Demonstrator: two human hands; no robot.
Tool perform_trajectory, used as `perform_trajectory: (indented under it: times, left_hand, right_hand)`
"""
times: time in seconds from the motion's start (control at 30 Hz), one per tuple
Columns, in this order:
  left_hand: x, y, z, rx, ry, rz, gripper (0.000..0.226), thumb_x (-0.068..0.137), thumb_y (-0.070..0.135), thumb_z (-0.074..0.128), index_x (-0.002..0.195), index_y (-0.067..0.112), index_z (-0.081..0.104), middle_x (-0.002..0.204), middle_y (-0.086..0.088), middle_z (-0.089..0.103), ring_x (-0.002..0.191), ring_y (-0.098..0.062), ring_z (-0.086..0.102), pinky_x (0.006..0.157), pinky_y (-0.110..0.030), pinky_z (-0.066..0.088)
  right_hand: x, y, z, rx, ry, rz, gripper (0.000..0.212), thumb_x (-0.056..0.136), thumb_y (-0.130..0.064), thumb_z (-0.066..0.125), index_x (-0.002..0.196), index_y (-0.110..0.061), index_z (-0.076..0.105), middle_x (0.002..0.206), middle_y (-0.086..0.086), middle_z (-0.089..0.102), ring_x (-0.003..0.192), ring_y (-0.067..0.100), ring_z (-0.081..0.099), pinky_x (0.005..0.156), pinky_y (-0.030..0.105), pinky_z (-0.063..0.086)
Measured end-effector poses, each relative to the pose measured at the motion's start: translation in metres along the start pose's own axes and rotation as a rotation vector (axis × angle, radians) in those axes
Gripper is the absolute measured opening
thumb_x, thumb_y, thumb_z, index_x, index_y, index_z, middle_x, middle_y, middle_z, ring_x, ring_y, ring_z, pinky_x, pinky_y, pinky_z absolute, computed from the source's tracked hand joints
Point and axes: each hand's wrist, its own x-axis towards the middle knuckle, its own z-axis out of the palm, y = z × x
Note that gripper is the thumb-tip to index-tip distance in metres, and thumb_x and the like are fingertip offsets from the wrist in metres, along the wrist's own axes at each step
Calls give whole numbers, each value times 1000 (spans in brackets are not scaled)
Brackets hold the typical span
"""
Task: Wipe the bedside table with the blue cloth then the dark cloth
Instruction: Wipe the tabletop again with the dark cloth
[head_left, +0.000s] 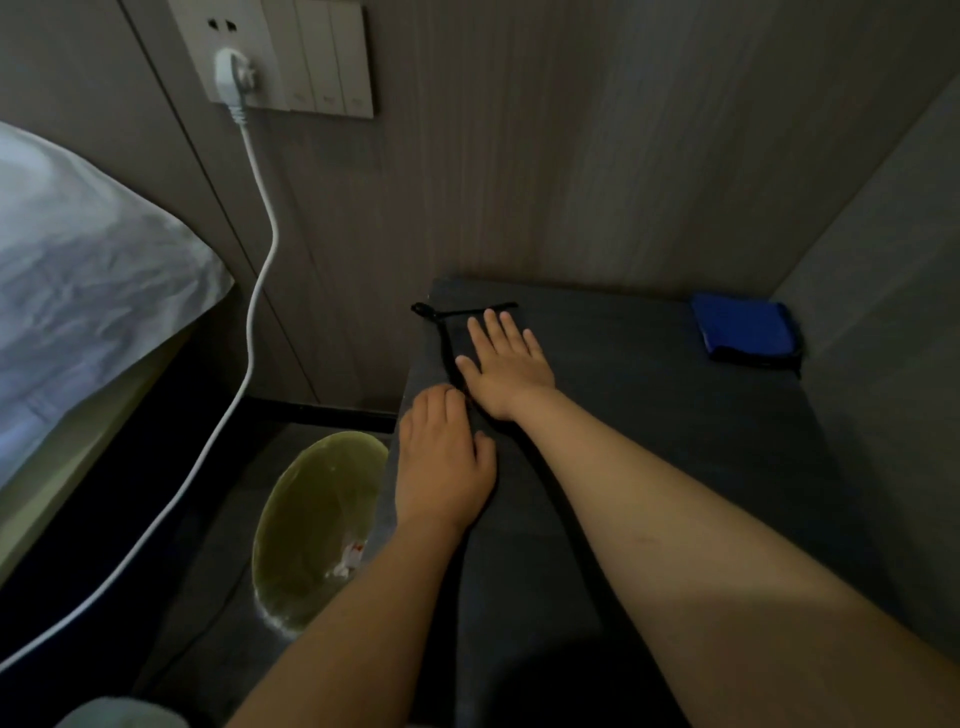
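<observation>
Dark grey fabric, which I take to be the dark cloth (498, 364), lies spread flat over the left part of the tabletop (649, 395), almost the same shade as the surface, so its outline is hard to trace; a black edge strip runs along its back and left sides near the tabletop's back-left corner. At the left edge, the left hand (447, 462) rests palm down with its fingers (441, 410) curled loosely, touching the cloth's black edge; whether they pinch it I cannot tell. Just beside it, further in, the right hand (506, 369) lies flat on the cloth, fingers (498, 327) spread and straight, gripping nothing. Well apart, in the back-right corner against the wall, sits the blue cloth (745, 332), folded into a small square. Both hands are on the dark cloth and far from the blue one; the right hand is the nearer, and reaching it would mean travelling right and toward the back edge.
</observation>
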Motion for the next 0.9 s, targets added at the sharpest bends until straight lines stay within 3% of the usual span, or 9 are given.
perform_trajectory:
  times: [0.1,0.5,0.9]
  left_hand:
    - [1,0,0,27,-4,-1,24,82,22,51,101,7,51,109,-11,52,107,-28,45,95,-38,34]
    - [1,-2,0,21,-15,12,23,83,24,52,97,6,49,108,-13,51,107,-30,45,97,-44,36]
    - [1,-3,1,12,3,29,22,78,28,46,89,8,47,99,-12,50,99,-30,45,90,-42,36]
  right_hand:
    - [-8,26,-3,-10,9,57,60,101,-46,13,152,-23,-8,159,-2,-18,147,15,-17,119,36,-9]
    - [-63,151,-14,39,27,374,61,101,-47,13,153,-22,-8,160,1,-16,147,17,-16,119,38,-6]
    - [-99,152,2,23,41,359,60,101,-47,12,152,-24,-10,159,-2,-18,147,15,-17,120,38,-7]
